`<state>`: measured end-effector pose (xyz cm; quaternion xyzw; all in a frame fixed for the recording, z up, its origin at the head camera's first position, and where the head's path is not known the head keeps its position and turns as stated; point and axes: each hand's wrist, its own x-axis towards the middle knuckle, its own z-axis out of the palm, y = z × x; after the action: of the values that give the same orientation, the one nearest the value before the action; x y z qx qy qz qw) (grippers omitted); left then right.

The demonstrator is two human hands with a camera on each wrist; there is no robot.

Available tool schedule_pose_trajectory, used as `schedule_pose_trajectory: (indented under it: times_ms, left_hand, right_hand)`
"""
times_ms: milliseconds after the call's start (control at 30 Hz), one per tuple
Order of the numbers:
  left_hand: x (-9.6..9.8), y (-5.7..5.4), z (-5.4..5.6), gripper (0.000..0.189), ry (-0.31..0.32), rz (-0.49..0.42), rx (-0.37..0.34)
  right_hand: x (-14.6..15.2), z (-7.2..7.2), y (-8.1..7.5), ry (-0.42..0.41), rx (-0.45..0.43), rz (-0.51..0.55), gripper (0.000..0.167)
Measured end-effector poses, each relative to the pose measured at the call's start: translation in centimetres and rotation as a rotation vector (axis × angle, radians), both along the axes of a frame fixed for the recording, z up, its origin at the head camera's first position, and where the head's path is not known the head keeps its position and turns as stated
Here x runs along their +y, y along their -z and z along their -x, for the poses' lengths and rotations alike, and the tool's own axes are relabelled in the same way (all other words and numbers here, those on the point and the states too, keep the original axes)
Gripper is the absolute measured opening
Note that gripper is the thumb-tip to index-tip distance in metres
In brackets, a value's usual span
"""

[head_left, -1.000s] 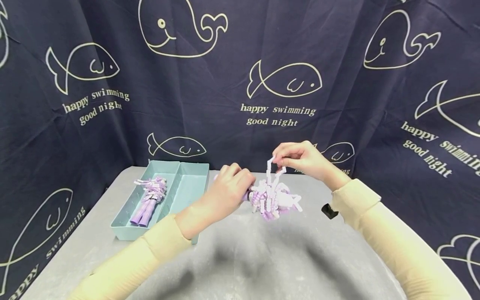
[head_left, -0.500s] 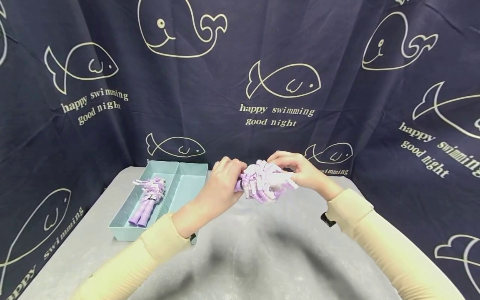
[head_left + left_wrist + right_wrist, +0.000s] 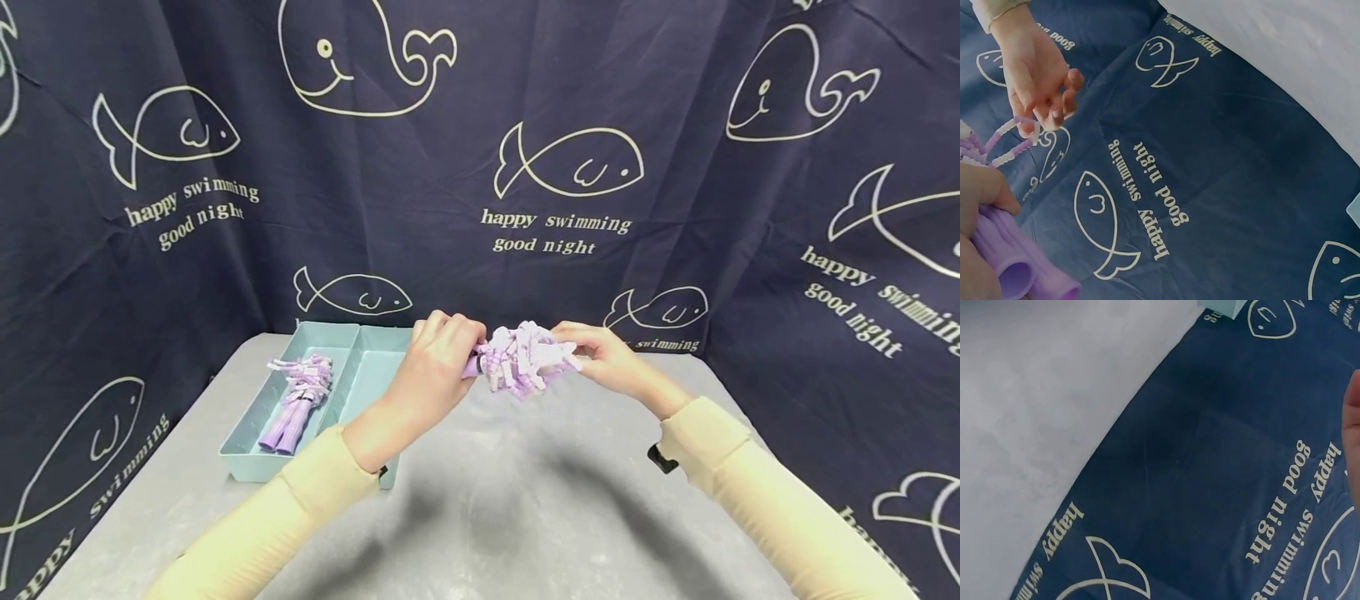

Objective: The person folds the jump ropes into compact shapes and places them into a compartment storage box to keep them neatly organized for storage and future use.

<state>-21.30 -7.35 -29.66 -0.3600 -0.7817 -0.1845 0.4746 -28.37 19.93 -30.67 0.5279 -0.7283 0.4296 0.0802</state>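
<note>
My left hand [image 3: 441,358] grips a bundle of purple tubes [image 3: 1054,280] tied with a dark band, held up over the table. From the band spreads a tuft of white and lilac segmented strands [image 3: 517,358], pointing right. My right hand [image 3: 609,360] is at the tuft's far side, thumb and fingers pinching a looped strand [image 3: 1007,125], as the left wrist view shows. That view also shows two open tube ends below the left fingers [image 3: 997,190]. Only a sliver of a hand appears at the right edge of the right wrist view.
A pale teal tray [image 3: 238,462] with two compartments stands on the grey table [image 3: 480,517] at left. A similar purple bundle [image 3: 300,400] lies in its left compartment. A dark blue curtain [image 3: 420,192] with whale and fish drawings hangs around the table.
A second ago the right hand was pulling strands upward above the tuft; it has since come down to the tuft's far side. The left hand and bundle have shifted slightly left and up.
</note>
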Motion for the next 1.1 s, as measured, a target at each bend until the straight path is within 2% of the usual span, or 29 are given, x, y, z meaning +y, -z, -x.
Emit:
schedule_pose_trajectory:
  times_ms: [100,200,300,367,467,567,633,733,800,867,967,1100]
  left_hand:
    - [0.0,0.0,-0.1,0.032,-0.001,0.015,0.028]
    - [0.0,0.0,-0.2,0.029,-0.002,0.018,0.057]
    - [0.0,-0.1,-0.2,0.025,0.000,0.021,0.085]
    - [0.0,-0.2,-0.2,0.023,0.005,0.021,0.103]
    - [0.0,-0.5,-0.3,0.019,0.014,0.022,0.117]
    - [0.1,-0.8,-0.5,0.017,0.023,0.024,0.116]
    - [0.2,-0.9,-0.7,0.016,0.029,0.032,0.107]
    - [0.4,-0.9,-0.8,0.018,0.028,0.049,0.099]
    - [0.4,-0.7,-0.8,0.018,0.013,0.064,0.092]
    - [0.5,-0.6,-0.7,0.019,-0.005,0.071,0.085]
    - [0.4,-0.4,-0.7,0.018,-0.033,0.084,0.088]
    - [0.3,-0.3,-0.8,0.017,-0.064,0.115,0.105]
  right_hand:
    - [-0.2,-0.3,-0.2,-0.020,-0.065,0.031,0.029]
    - [-1.0,-1.1,-1.3,0.017,-0.112,0.039,0.028]
    - [-2.4,-3.1,-3.7,0.153,-0.095,0.000,0.028]
    - [-3.1,-3.7,-4.8,0.252,-0.065,-0.060,0.027]
    - [-3.5,-4.1,-5.9,0.316,0.009,-0.151,0.017]
    - [-3.2,-3.6,-5.5,0.232,0.054,-0.152,0.013]
    - [-3.2,-3.7,-5.4,0.163,0.039,-0.120,0.016]
    - [-3.4,-4.1,-5.2,0.049,-0.038,-0.026,0.033]
    - [-3.5,-4.4,-5.1,-0.006,-0.051,0.027,0.046]
    - [-3.5,-4.6,-5.1,-0.052,-0.012,0.054,0.049]
    - [-3.4,-4.7,-5.6,-0.110,0.086,0.046,0.041]
    - [-3.2,-5.0,-6.9,-0.193,0.081,-0.010,0.042]
